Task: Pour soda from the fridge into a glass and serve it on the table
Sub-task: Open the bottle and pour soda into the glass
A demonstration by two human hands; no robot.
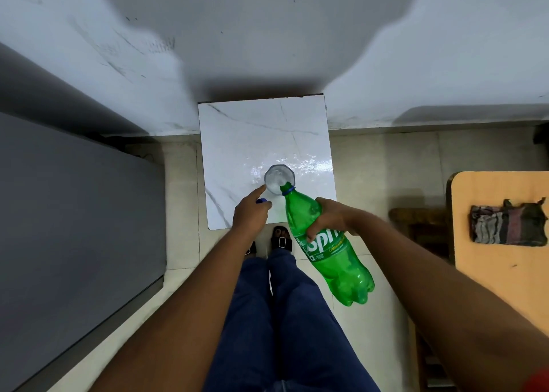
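Head view: person standing at a small marble table, pouring.
Right hand: wrapped firmly round the bottle mid-body, tilting it neck-down so the mouth sits over the glass's near rim.
Glass: just ahead of the neck, upright on the table, soda foaming inside.
Left hand: beside the bottle neck, fingers curled on a blue cap, forefinger touching the glass, likely steadying it.
Further out: grey fridge far left of the grip; orange table with a cloth to the right.
Obstacles: none near the glass.
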